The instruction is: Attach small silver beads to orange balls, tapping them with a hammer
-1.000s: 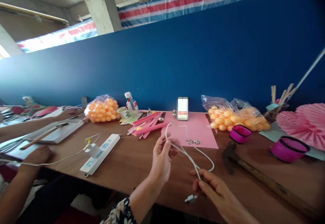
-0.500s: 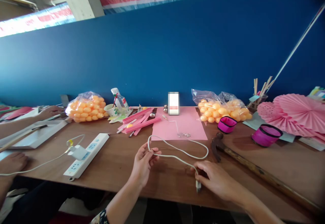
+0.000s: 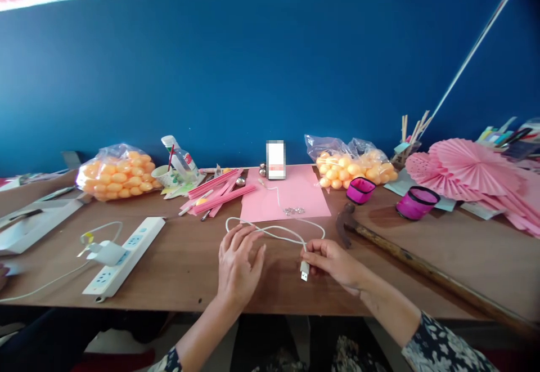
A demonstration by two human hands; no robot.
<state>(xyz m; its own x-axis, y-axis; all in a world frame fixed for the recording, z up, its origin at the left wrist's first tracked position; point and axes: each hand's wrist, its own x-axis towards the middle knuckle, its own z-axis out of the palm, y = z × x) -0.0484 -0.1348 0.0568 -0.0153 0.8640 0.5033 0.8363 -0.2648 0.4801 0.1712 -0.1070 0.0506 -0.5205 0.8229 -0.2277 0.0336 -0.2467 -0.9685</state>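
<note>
A white USB cable (image 3: pixel 278 227) lies in loose loops near the front of the brown table. Its USB plug end hangs down from my right hand (image 3: pixel 331 262), whose thumb and fingers pinch the cable just above the plug. Beside the loops, my left hand (image 3: pixel 238 262) rests palm down with its fingers apart, holding nothing; whether its fingertips touch the cable I cannot tell. Just behind, a pink sheet (image 3: pixel 295 192) carries small clear beads (image 3: pixel 293 211) and a phone-like thing (image 3: pixel 276 161), blurred out, at its back edge.
A power strip (image 3: pixel 139 242) with a white charger (image 3: pixel 107 252) lies to the left. A hammer (image 3: pixel 405 254) stretches along the right. Bags of orange balls (image 3: pixel 120 175), pink strips (image 3: pixel 225 195), magenta rings (image 3: pixel 417 202) and pink paper fans (image 3: pixel 468 169) line the back.
My left hand has let go of the cable and opened. My right hand has shifted up and left, still pinching the plug end. The view has tilted down and turned slightly right.
</note>
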